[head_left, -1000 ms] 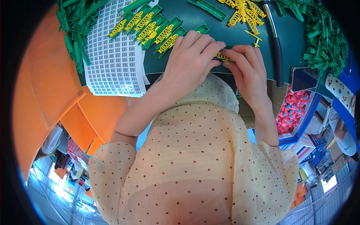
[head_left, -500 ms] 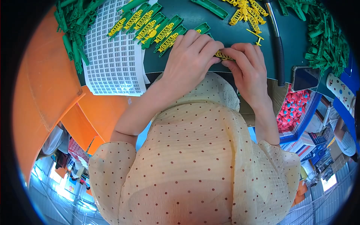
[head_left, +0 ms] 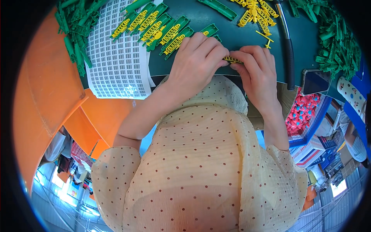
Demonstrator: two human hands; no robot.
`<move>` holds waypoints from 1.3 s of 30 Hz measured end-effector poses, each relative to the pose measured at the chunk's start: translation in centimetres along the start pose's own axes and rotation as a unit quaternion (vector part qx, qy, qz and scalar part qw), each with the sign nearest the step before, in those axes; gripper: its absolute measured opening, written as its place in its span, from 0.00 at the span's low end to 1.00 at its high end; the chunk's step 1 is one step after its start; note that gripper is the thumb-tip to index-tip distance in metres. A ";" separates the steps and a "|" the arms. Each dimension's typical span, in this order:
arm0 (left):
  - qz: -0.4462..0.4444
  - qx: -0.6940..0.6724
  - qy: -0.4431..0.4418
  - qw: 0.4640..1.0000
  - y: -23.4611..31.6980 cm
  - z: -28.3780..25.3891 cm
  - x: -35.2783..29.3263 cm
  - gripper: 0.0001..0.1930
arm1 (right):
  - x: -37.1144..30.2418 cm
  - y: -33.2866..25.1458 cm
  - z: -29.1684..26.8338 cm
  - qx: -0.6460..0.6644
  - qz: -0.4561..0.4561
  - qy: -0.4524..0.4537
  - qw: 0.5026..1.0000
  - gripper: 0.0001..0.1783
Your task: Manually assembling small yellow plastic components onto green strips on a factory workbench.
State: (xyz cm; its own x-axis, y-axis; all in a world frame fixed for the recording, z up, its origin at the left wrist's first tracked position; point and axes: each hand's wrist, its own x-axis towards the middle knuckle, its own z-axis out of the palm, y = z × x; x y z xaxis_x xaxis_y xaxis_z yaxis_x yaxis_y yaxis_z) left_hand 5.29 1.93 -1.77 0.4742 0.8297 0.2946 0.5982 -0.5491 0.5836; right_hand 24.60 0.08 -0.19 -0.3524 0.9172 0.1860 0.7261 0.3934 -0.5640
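Observation:
Between my two hands, close to the table's near edge, is a small yellow ladder-like plastic piece [head_left: 232, 59]. The fingertips of my left hand [head_left: 199, 58] pinch its left end, and my right hand [head_left: 257, 71] pinches its right end. My fingers cover both ends. Just beyond my left hand lies a row of green plastic trays [head_left: 185, 33], several with yellow ladder-like inserts [head_left: 170, 34] set in them. A cluster of yellow parts still on their frame [head_left: 255, 14] lies past my right hand, with a loose yellow T-shaped scrap [head_left: 265, 38] nearer.
A sheet of small printed labels [head_left: 116, 58] lies at left under some trays. Heaps of green parts sit at far left [head_left: 79, 23] and right [head_left: 338, 48]. A black-handled hammer-like tool [head_left: 289, 58] and a phone [head_left: 315, 82] lie at right, above a bin of red pieces [head_left: 303, 112].
The yellow piece has tilted slightly between my fingertips, showing more edge-on. Both hands keep their grip and have barely moved.

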 end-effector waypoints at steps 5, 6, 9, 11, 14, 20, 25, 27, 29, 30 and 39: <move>0.021 0.007 0.017 1.000 -0.4 0.4 -0.2 0.11 | 0.6 -0.2 -0.5 -0.006 0.025 -0.035 0.999 0.15; 0.035 0.011 0.021 0.999 -0.6 0.5 -0.3 0.10 | 0.6 -0.1 -0.6 -0.005 0.022 -0.030 0.999 0.14; 0.055 0.021 0.029 0.998 -0.7 0.6 -0.2 0.07 | 0.9 0.2 -0.5 -0.006 0.015 -0.028 0.999 0.14; 0.061 0.030 0.033 0.997 -0.6 0.6 -0.1 0.05 | 0.9 0.3 -0.4 -0.007 0.009 -0.028 1.000 0.14; 0.073 0.050 0.016 0.996 -0.4 0.2 0.1 0.05 | 0.9 0.5 -0.1 -0.009 0.002 -0.030 1.000 0.14; 0.035 0.032 0.009 0.999 0.4 0.1 -0.6 0.07 | 0.1 0.6 0.0 -0.016 -0.036 -0.023 0.999 0.20; -0.009 0.018 0.066 0.998 -0.2 -3.2 -0.6 0.11 | 1.3 -0.4 -0.8 0.040 -0.038 0.046 0.997 0.21; -0.031 0.032 0.089 0.995 -1.6 -4.7 -1.1 0.12 | 2.1 -0.1 -0.6 0.044 -0.029 0.068 0.996 0.21; -0.066 0.067 0.123 0.988 -3.1 -6.1 -1.9 0.13 | 3.1 0.3 -0.3 0.049 -0.020 0.090 0.995 0.21; -0.064 0.070 0.126 0.987 -3.5 -6.6 -2.2 0.13 | 3.6 0.6 -0.1 0.059 -0.009 0.093 0.994 0.20; -0.114 0.088 0.135 0.980 -4.0 -7.1 -3.4 0.13 | 6.4 1.4 1.1 -0.023 -0.033 0.090 0.995 0.12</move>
State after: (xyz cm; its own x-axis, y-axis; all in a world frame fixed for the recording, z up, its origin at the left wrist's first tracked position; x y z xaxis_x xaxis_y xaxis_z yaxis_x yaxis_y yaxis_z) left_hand -3.31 1.99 0.24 0.1416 0.9160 0.3754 0.7825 -0.3359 0.5244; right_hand 22.70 6.47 -0.64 -0.2921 0.8840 0.3650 0.7327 0.4521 -0.5087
